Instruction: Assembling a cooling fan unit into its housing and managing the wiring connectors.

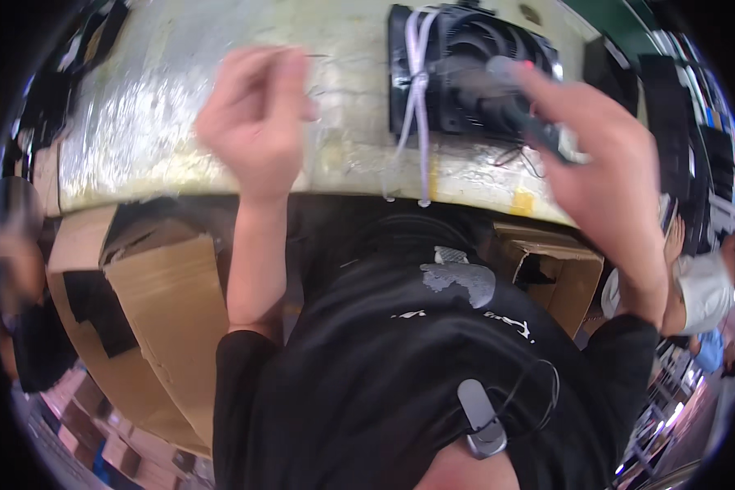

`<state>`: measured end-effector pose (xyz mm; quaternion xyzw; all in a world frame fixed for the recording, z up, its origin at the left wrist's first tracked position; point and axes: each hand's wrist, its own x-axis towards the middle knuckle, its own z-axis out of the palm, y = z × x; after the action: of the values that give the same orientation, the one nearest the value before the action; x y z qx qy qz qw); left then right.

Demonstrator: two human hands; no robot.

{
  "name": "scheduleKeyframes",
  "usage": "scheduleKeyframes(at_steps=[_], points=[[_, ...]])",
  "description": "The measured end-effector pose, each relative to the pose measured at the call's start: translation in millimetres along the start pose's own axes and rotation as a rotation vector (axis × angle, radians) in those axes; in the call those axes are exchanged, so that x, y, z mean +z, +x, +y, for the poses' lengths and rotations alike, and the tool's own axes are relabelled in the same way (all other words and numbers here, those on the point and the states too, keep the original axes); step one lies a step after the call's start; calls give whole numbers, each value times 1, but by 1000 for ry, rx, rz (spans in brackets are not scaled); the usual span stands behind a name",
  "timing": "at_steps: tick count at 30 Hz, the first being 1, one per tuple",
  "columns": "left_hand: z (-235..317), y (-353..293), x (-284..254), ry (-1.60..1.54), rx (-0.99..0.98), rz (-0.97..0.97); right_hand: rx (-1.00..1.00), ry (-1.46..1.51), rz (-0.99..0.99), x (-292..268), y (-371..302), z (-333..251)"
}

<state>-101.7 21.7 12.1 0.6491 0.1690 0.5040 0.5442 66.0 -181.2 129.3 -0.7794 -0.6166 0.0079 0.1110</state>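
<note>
A black fan unit (482, 69) with a framed round fan lies on the worktable at the far right of centre. A white cord (417, 82) is tied around its left part, and two loose ends hang toward the table's near edge. My right hand (608, 155), smeared by motion, is over the unit's right side, closed around a dark tool (551, 137) whose kind I cannot make out. Left of the unit, my left hand (257, 114) is raised above the table with its fingers pinched together. A thin dark line shows by its fingertips; I cannot tell what it is.
The worktable (139, 155) has a shiny, film-like cover. Open cardboard boxes (163, 302) stand below its near edge at left, another box (576, 278) at right. Dark boxes (665, 122) line the right. Other people are at both sides, one in a white garment (702, 290).
</note>
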Motion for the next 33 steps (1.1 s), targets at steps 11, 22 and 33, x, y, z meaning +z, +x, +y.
scheduleKeyframes(at_steps=[11, 22, 33], points=[[-61, -153, -117, 943, -153, 124, 779, 148, 204, 85, -135, 165], [-147, -163, -149, 964, 161, 420, 645, 96, 257, 92, -136, 167], [-156, -135, -172, 1400, -790, -613, 515, 220, 542, 79, -99, 130]])
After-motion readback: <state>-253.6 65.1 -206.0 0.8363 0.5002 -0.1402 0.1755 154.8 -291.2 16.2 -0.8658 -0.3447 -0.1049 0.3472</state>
